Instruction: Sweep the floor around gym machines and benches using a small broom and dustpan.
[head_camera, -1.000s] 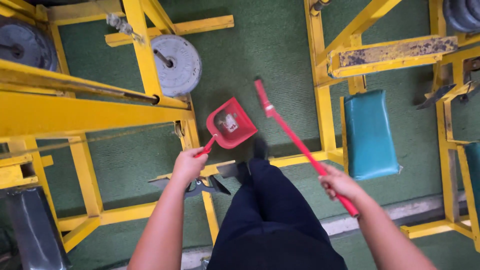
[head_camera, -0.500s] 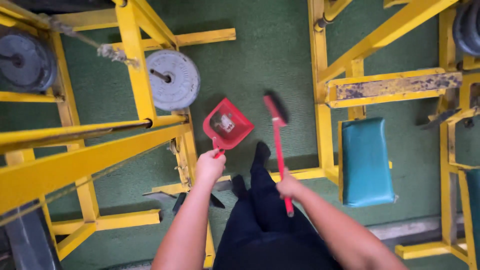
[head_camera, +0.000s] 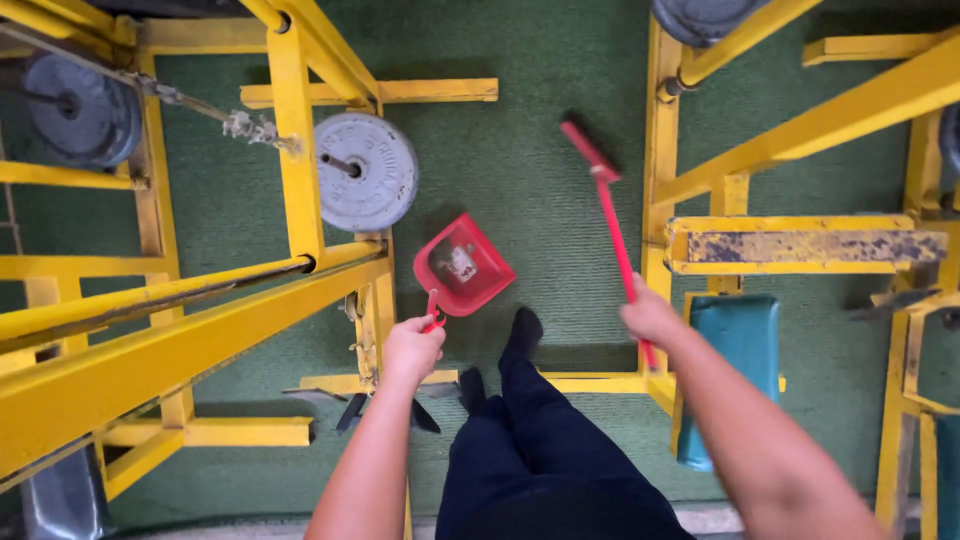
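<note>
**Sweeping green gym carpet with a red broom and dustpan**

Seen from above, a person stands on green carpet (head_camera: 530, 130) between yellow steel gym frames (head_camera: 300, 150). The left hand (head_camera: 412, 347) has its fingers curled tight around the handle of a red dustpan (head_camera: 463, 267), which sits low over the carpet just ahead of a dark shoe (head_camera: 522, 330); a small pale scrap lies in the pan. The right hand (head_camera: 650, 318) wraps its fingers around the thin red handle of a broom (head_camera: 605, 205), whose head (head_camera: 587, 145) is well ahead of the pan, near a yellow upright (head_camera: 660, 150).

To sweep well here, the pan's front lip should probably press flat to the carpet, mouth facing the brush, and strokes stay short and low towards it, clear of the frame legs. A grey weight plate (head_camera: 366, 171) hangs just left of the pan; a teal pad (head_camera: 735, 340) lies to the right.
</note>
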